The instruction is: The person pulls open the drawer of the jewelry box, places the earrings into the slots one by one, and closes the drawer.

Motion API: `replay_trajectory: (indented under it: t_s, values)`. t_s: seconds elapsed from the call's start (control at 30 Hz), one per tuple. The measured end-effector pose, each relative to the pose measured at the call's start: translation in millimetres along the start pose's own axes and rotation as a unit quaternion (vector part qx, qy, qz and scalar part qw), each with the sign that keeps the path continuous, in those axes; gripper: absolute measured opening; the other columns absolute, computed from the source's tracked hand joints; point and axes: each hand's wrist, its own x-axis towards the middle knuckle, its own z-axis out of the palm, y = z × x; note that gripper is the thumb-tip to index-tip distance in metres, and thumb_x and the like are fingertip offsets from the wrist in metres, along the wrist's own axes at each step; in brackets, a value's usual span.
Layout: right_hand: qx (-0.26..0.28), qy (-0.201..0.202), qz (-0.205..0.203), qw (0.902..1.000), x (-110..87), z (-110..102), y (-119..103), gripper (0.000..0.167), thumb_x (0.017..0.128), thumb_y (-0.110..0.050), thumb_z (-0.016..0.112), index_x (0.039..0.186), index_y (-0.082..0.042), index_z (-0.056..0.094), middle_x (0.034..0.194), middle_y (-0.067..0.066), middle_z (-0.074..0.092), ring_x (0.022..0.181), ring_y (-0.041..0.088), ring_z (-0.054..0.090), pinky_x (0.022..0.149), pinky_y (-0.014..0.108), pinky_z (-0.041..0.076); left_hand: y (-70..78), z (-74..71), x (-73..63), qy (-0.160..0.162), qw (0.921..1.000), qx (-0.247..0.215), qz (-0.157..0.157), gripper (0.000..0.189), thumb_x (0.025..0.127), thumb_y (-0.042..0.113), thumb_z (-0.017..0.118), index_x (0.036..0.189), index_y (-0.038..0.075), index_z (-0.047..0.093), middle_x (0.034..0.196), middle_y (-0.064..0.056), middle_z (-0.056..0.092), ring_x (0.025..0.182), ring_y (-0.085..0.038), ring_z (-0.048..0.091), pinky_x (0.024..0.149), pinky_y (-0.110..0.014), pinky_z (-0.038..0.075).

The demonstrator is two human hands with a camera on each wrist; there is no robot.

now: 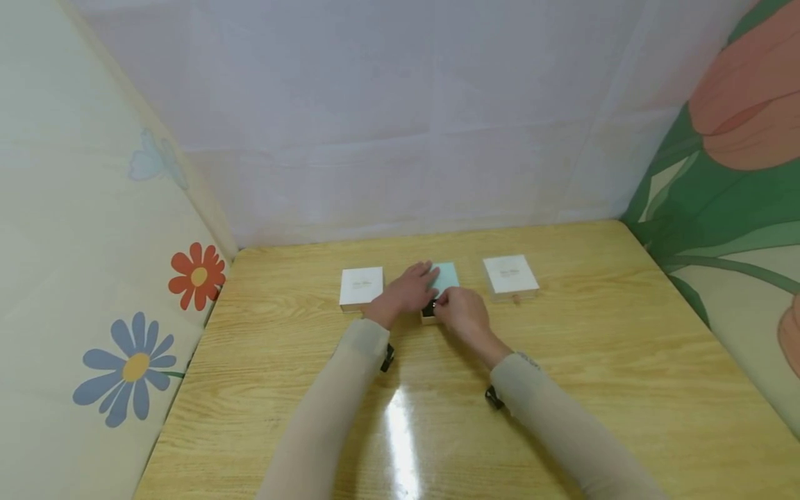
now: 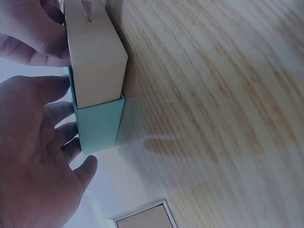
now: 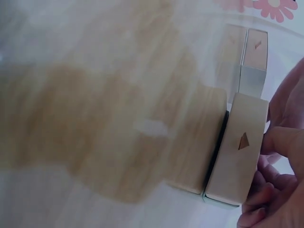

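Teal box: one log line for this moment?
left hand: on teal box; right hand: at drawer, grip unclear; drawer: partly out; white boxes: left and right

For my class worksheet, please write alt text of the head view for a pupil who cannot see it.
A person's left hand lies over the left part of a small mint-green box, while the right hand has its fingers at the part-open drawer. The box is on a wood-grain table, with one white box to each side.
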Motion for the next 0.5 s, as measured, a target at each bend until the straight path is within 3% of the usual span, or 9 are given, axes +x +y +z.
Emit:
replay_trajectory:
  t_s: [0.5]
  values:
    - [-0.046,-0.001,-0.017,0.9988,3.6,1.1,-0.5,0.012,0.088,-0.016,0.07,0.091,-0.008,0.078,0.09,0.006,0.076,0.082,0.024,0.07,0.079,0.042,0.059,0.2,-0.1,-0.6,-0.001,0.9999,0.012,0.002,0.058,0.112,0.035,0.034,0.163,0.013,0.017,0.17,-0.011,0.01,0.157,-0.027,0.006,0.128,-0.038,0.011]
